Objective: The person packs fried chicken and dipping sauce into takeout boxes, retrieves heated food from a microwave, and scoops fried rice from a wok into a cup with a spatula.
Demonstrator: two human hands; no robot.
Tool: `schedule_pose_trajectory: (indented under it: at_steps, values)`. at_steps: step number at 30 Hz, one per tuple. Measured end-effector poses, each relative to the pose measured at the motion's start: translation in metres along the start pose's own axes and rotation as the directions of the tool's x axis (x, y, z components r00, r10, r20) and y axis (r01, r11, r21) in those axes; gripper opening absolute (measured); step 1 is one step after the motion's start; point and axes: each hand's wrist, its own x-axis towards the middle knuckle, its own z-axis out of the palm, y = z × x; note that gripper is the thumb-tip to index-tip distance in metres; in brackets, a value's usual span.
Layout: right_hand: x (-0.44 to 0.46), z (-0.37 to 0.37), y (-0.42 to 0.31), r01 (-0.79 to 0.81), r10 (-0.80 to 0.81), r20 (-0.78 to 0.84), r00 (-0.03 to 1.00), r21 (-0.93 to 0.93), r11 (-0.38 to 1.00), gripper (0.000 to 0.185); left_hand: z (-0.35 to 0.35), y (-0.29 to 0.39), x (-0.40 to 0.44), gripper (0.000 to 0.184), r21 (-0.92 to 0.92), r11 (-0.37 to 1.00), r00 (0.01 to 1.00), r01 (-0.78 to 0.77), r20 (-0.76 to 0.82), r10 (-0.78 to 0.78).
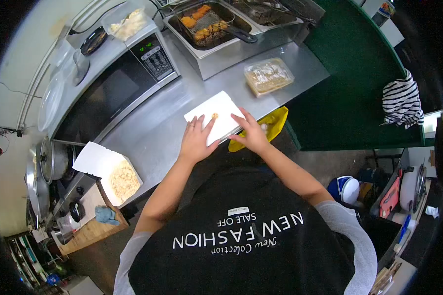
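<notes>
A closed white takeaway box (222, 105) with a small orange mark on its lid sits near the front edge of the steel counter. My left hand (196, 141) holds its left side, fingers spread over the lid and thumb at the front edge. On the right side, my right hand (254, 133) grips the box, fingertips on the lid and thumb low at the front corner. What the box contains is hidden. Further left, a second white takeaway box (94, 160) stands with its lid up, filled with pale, crumbly rice-like food (123, 181).
Behind the hands is a deep fryer (202, 59) with orange-brown fried pieces (202, 34) in its basket. A lidded plastic tub (269, 76) stands on the counter's right. A microwave (118, 83) fills the left back. Below the front edge hangs a yellow bag (279, 120).
</notes>
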Motion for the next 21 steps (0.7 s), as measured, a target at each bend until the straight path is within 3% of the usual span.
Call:
schedule_pose_trajectory:
  at_steps: [13, 19, 21]
  values:
    - [0.003, 0.009, -0.003, -0.066, 0.067, -0.026, 0.997, 0.015, 0.998, 0.060, 0.000, -0.004, 0.000, 0.069, -0.016, 1.000, 1.000, -0.016, -0.011, 0.016]
    - [0.003, 0.013, 0.001, -0.099, 0.101, -0.031, 0.994, 0.057, 0.993, 0.061, -0.016, 0.000, 0.008, 0.080, -0.133, 0.991, 0.997, 0.031, 0.072, -0.022]
    - [0.003, 0.014, 0.002, -0.134, 0.137, -0.028, 0.990, 0.091, 0.987, 0.062, -0.029, 0.007, 0.022, 0.088, -0.059, 0.997, 0.989, 0.054, 0.140, -0.045]
